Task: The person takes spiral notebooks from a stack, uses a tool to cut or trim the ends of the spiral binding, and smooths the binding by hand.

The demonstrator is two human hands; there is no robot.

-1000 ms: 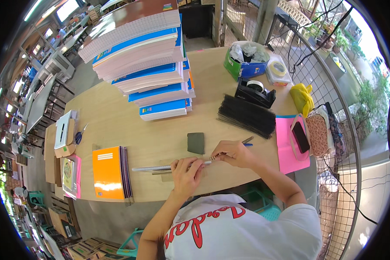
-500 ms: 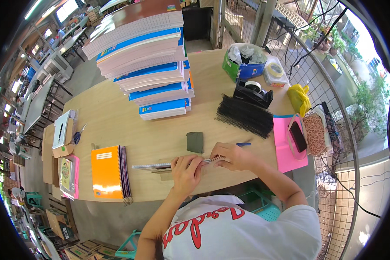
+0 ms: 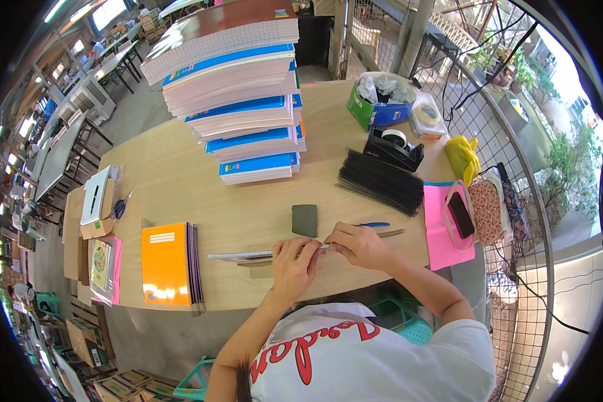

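Observation:
My left hand [image 3: 295, 263] is closed around a thin notebook [image 3: 240, 255], seen almost edge-on, whose white edge reaches out to the left. Below it shows a brownish flat piece [image 3: 258, 270], partly hidden by that hand. My right hand [image 3: 356, 246] is pinched beside the left one, at the notebook's right end; what its fingertips hold is too small to make out. A thin brownish strip [image 3: 390, 233] juts out beyond the right hand. Close behind that hand lies a blue pen-like tool [image 3: 374, 224]. A dark green square piece [image 3: 305, 220] lies just past the fingers.
Orange spiral notebooks [image 3: 166, 263] lie at left, with scissors [image 3: 123, 203] behind. A tall stack of blue-covered books [image 3: 258, 169] stands at the back. To the right are black binding coils [image 3: 380, 182], a tape dispenser [image 3: 394, 147], a pink folder [image 3: 442, 234] and a phone [image 3: 460, 214].
My right hand has turned over, hiding the pale comb-like piece seen at its fingers before. The brownish strip now shows beyond it. The left hand stays on the notebook.

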